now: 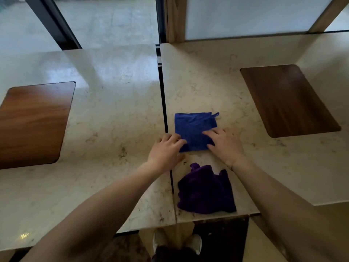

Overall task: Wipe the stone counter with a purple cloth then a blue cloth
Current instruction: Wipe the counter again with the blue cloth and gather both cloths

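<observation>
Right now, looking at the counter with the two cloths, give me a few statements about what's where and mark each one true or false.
1. Both hands rest on the blue cloth. True: the left hand is at its near left corner and the right hand at its near right edge.
2. The purple cloth is spread flat and neatly folded. False: it lies crumpled.
3. The purple cloth lies nearer the person than the blue cloth. True.
4. Both cloths lie left of the dark seam in the stone counter. False: they lie right of it.
5. The blue cloth covers a wooden inlay. False: it lies on bare stone.
</observation>
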The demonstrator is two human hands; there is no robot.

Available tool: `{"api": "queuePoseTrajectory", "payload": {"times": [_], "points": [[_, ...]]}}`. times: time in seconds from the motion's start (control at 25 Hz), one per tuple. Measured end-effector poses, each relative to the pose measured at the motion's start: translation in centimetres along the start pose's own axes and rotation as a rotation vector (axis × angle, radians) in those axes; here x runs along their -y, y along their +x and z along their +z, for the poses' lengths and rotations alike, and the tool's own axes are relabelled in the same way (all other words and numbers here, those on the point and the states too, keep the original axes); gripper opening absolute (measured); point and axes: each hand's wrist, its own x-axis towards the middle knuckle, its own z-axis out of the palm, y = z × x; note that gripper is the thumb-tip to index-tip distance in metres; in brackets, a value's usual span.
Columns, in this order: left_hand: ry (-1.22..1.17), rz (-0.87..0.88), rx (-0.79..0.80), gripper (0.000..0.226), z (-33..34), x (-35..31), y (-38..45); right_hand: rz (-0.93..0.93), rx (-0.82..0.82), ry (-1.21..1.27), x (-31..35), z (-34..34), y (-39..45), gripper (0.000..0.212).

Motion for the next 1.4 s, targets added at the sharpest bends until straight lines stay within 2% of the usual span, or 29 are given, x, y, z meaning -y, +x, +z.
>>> {"api": "queuePoseTrajectory", "payload": {"times": [0.04, 0.2, 0.28, 0.4, 0.52, 0.76, 1.04, 1.16, 1.24, 1.4], "points": [[0.031, 0.026, 0.007, 0.046, 0.2, 0.1, 0.6, -0.009, 0.02, -0.014, -0.3, 0.6, 0.3, 0.044], [0.123, 0.098, -0.083, 0.03, 0.0, 0.4, 1.8, -0.124, -0.1, -0.011, -1.9, 1.7, -1.7, 0.043], [0.026, 0.053, -0.115, 0.029, -0.8, 0.2, 1.9, -0.123, -0.127, -0.037, -2.2, 1.8, -2.5, 0.042], [-0.175, -0.016, -0.181, 0.028, -3.1, -0.2, 1.5, -0.01, -0.248, 0.03, -0.8, 0.7, -2.0, 0.028], [-0.202, -0.023, -0.263, 0.027, -6.6, 0.2, 0.2, 0.119, -0.329, 0.282, 1.6, -2.2, -1.1, 0.025], [-0.295, -0.258, -0.399, 0.024, -13.1, 3.0, -5.7, -0.16, -0.206, 0.435, 7.6, -8.6, -0.3, 0.024], [-0.281, -0.403, -0.463, 0.021, -14.5, 7.6, -13.7, -0.439, -0.165, 0.3, 15.2, -9.3, -0.2, 0.025], [-0.216, -0.351, -0.53, 0.017, -13.1, 8.0, -15.6, -0.479, -0.261, 0.135, 16.8, -7.7, -1.7, 0.024], [-0.168, -0.275, -0.513, 0.014, -10.7, 7.4, -17.7, -0.495, -0.315, 0.096, 16.9, -5.5, -4.3, 0.02], [-0.113, -0.107, -0.333, 0.015, -3.8, 6.2, -23.3, -0.52, -0.165, 0.001, 15.5, 0.8, -12.0, 0.034]]}}
